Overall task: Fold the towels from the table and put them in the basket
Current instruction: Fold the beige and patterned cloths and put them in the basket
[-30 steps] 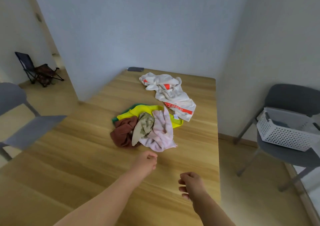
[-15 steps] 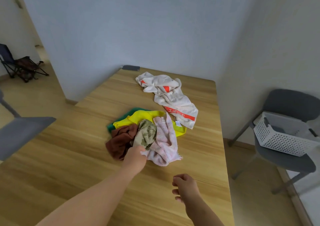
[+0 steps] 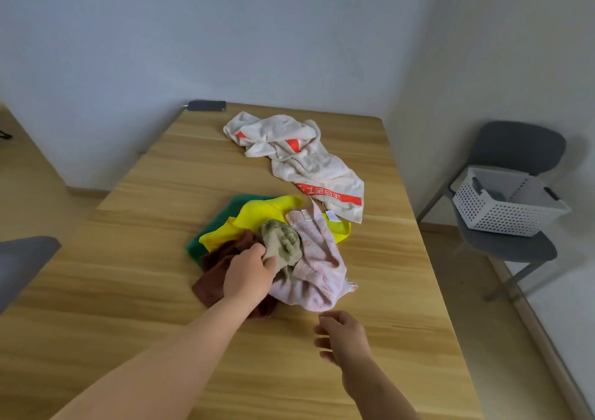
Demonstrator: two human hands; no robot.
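- The left hand [image 3: 249, 273] reaches out to 12 o'clock over the table [image 3: 122, 278]. Its fingers are curled round the near edge of the olive towel [image 3: 285, 242] and grip it, while the back of the hand lies over the brown towel [image 3: 219, 270].
- The right hand [image 3: 343, 336] is at 5 o'clock from the heap, near the pink towel [image 3: 318, 258] but apart from it. Its fingers are loosely curled and hold nothing. Whether it touches the wood I cannot tell.
- The heap lies mid-table. The olive towel is on top, with the brown one at its 8 o'clock and the pink one at its 3 o'clock. The yellow towel [image 3: 260, 215] and the green towel [image 3: 222, 223] are spread underneath towards 11 o'clock.
- The white towel with orange stripes [image 3: 302, 158] lies crumpled at 12 to 1 o'clock from the heap. Its near corner is just beside the top edge of the pink towel.
- The white basket [image 3: 502, 213] stands on a grey chair [image 3: 515, 247] at 2 o'clock, beyond the table's right edge, with bare floor between chair and table.
- There is bare wood at 9 o'clock from the heap out to the left edge, and a broad bare stretch at 6 o'clock under both forearms.
- A narrower bare strip runs at 3 o'clock between the pink towel and the right edge.
- A dark flat object [image 3: 206, 105] sits at the far left corner at 11 o'clock, against the wall.
- Part of another grey chair [image 3: 22, 258] shows at 9 o'clock, beside the left edge.
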